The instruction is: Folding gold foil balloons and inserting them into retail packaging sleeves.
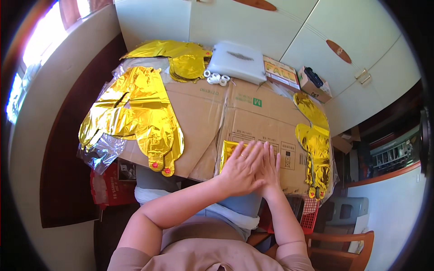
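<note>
A small folded piece of gold foil balloon (228, 149) lies at the near middle of the cardboard, partly hidden under my hands. My left hand (239, 169) rests on it with fingers stretched out flat, a ring on one finger. Overlapping it, my right hand (271, 174) has its fingers straight too, pointing away from me; the left hand's fingers cover part of it. Flat gold foil balloons (140, 108) with red-marked tabs are spread on the left. More flat gold balloons (318, 149) lie along the right edge, and another stack (187, 65) sits at the back.
Flattened cardboard (194, 122) covers the table. Behind stand a translucent plastic case (237, 61), several white ribbon rolls (217, 79) and a box with dark items (315, 83). Below are a red bag (106, 189), a red basket (310, 214) and a wooden chair (361, 253).
</note>
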`<state>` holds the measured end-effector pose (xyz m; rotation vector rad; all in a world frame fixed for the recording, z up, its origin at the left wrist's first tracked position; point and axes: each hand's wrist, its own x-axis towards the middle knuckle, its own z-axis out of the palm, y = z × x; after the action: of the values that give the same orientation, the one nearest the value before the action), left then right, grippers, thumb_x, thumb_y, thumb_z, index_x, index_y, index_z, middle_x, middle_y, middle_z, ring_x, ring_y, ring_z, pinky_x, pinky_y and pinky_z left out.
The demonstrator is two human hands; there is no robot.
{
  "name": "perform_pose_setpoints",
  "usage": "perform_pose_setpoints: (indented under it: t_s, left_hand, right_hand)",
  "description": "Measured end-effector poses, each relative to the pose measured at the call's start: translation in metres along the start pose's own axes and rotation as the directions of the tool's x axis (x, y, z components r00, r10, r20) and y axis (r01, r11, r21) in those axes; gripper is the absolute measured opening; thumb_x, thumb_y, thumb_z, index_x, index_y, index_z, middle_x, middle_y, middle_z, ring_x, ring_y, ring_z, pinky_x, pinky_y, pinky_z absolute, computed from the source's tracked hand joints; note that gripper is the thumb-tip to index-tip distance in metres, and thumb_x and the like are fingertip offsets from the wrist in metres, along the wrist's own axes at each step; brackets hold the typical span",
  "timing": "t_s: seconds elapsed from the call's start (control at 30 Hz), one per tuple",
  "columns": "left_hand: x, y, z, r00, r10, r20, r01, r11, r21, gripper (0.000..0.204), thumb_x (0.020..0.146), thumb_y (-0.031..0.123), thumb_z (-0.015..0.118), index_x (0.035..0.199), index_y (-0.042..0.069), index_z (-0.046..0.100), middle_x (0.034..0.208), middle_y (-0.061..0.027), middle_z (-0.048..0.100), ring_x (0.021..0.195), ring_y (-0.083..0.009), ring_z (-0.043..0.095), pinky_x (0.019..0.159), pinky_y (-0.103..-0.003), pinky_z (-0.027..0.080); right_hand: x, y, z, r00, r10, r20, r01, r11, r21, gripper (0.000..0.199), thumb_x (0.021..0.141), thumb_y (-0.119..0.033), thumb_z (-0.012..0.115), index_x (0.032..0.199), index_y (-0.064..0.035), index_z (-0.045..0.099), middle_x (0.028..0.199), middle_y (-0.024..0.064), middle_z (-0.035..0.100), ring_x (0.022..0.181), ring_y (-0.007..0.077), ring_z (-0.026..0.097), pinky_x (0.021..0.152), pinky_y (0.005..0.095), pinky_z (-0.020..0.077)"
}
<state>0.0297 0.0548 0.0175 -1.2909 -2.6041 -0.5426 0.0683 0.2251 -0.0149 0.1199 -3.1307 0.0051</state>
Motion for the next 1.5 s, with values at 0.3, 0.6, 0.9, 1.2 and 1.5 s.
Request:
perform_pose_setpoints:
  t_s: [0.3, 0.6, 0.9, 1.2, 1.5]
  left_hand:
    - [-0.029, -0.035, 0.014, 1.000, 0.003, -0.018, -0.003, 0.999, -0.051, 0.095, 0.096, 0.069, 0.047, 0.155, -0.005, 0.037, 0.162, -0.0230, 0.035, 0.152, -0.0356, 0.031, 0.125, -0.050, 0.018]
    - [-0.043, -0.044, 0.001, 0.994, -0.076, 0.079, 0.075, 0.997, 0.023, 0.098, 0.094, 0.070, 0.049, 0.156, -0.005, 0.034, 0.166, -0.0248, 0.026, 0.156, -0.0361, 0.022, 0.127, -0.050, 0.014]
    - [-0.045, -0.045, 0.002, 0.996, -0.063, 0.056, 0.061, 0.997, 0.041, 0.097, 0.095, 0.070, 0.047, 0.154, -0.006, 0.036, 0.164, -0.0262, 0.030, 0.154, -0.0387, 0.025, 0.126, -0.050, 0.016]
    - [-0.046, -0.044, 0.002, 0.995, -0.079, 0.058, 0.077, 0.996, 0.043, 0.098, 0.095, 0.070, 0.047, 0.155, -0.005, 0.034, 0.164, -0.0256, 0.030, 0.154, -0.0378, 0.025, 0.126, -0.050, 0.016]
    - [-0.047, -0.046, 0.001, 0.995, -0.089, 0.046, 0.088, 0.996, 0.024, 0.096, 0.095, 0.069, 0.047, 0.155, -0.005, 0.034, 0.164, -0.0241, 0.031, 0.155, -0.0360, 0.025, 0.126, -0.050, 0.016]
  right_hand:
    - [-0.003, -0.007, -0.012, 0.999, -0.009, -0.043, 0.015, 0.992, 0.121, 0.088, 0.100, -0.059, 0.047, 0.161, 0.0013, 0.024, 0.168, 0.0265, 0.016, 0.157, 0.0418, 0.013, 0.125, 0.0599, 0.0026]
    - [-0.002, -0.010, -0.016, 0.998, 0.001, -0.055, 0.006, 0.992, 0.127, 0.090, 0.100, -0.061, 0.046, 0.160, 0.0022, 0.025, 0.167, 0.0283, 0.018, 0.156, 0.0440, 0.015, 0.124, 0.0611, 0.0049]
    - [-0.007, -0.003, -0.018, 0.996, 0.045, -0.080, -0.036, 0.993, 0.116, 0.090, 0.099, -0.063, 0.047, 0.159, 0.0011, 0.027, 0.166, 0.0274, 0.022, 0.155, 0.0447, 0.016, 0.124, 0.0613, 0.0043]
    - [0.087, 0.012, -0.078, 0.934, -0.051, -0.352, 0.184, 0.916, 0.357, 0.042, 0.095, -0.030, 0.068, 0.127, -0.0020, 0.066, 0.129, 0.0208, 0.064, 0.122, 0.0378, 0.059, 0.104, 0.0469, 0.0451]
    - [0.310, -0.014, -0.042, 0.943, -0.155, -0.294, 0.253, 0.907, 0.336, 0.017, 0.090, -0.021, 0.068, 0.105, -0.0159, 0.075, 0.103, 0.0121, 0.068, 0.098, 0.0335, 0.068, 0.084, 0.0454, 0.0552]
